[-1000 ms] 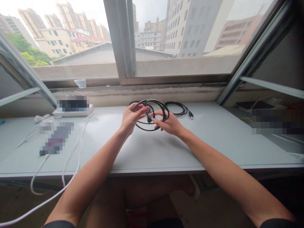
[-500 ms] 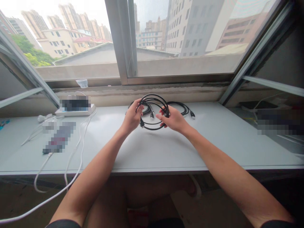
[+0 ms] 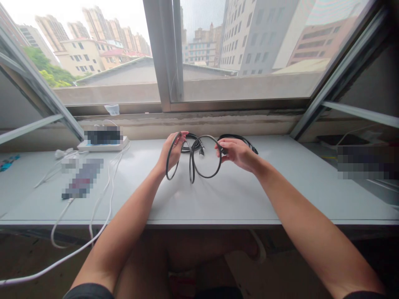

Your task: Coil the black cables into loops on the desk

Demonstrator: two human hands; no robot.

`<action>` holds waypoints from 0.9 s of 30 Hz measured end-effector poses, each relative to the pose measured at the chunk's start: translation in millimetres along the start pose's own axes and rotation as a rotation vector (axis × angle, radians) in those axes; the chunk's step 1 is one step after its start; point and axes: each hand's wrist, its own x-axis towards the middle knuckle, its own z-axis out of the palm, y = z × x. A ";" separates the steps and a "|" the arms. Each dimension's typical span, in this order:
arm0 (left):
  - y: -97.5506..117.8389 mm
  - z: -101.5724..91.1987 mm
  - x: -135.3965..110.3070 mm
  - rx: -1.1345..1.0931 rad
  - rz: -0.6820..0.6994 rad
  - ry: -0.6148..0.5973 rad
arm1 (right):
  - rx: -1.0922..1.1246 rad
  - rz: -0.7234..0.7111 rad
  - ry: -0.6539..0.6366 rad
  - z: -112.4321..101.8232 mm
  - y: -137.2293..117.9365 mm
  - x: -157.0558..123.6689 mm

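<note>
A black cable (image 3: pixel 191 166) hangs in several loose loops between my two hands, above the white table. My left hand (image 3: pixel 171 153) is closed round one side of it, with a loop hanging over the fingers. At the right, my right hand (image 3: pixel 238 153) pinches the cable near a dark part that looks like its plug, mostly hidden by the fingers. Behind the hands, a second coiled black cable (image 3: pixel 195 146) with a plug lies on the table. Another coiled black cable (image 3: pixel 240 136) rests further right, partly covered by my right hand.
A white power strip (image 3: pixel 102 145) stands at the back left, near a blurred phone-like object (image 3: pixel 82 178) and white cords (image 3: pixel 110 187). The window frame (image 3: pixel 193 106) borders the table's back. A dark flat object (image 3: pixel 343 140) is at the right.
My hands have moved slightly apart. The bundled cable has spread from one round coil into separate hanging loops. The view has shifted a little.
</note>
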 end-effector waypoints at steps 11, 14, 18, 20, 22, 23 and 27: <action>2.7 -35.5 16.3 0.204 0.192 0.088 | 0.114 -0.067 0.021 -17.4 -18.6 -9.4; -1.8 -42.4 22.9 0.191 0.209 0.121 | 0.130 -0.110 0.032 -24.2 -21.7 -11.0; -7.3 -49.7 29.7 0.155 0.181 0.154 | 0.183 -0.160 0.003 -31.8 -23.9 -11.8; -7.2 -51.9 30.6 0.118 0.127 0.162 | 0.176 -0.173 0.014 -34.6 -24.6 -12.7; -5.1 -52.7 30.1 0.071 0.050 0.155 | 0.164 -0.178 0.039 -36.7 -25.5 -14.1; -3.5 -52.7 29.5 0.049 0.007 0.148 | 0.164 -0.180 0.052 -37.3 -26.2 -15.0; 3.1 -50.5 26.0 0.006 -0.162 0.102 | 0.229 -0.189 0.075 -35.9 -28.5 -17.5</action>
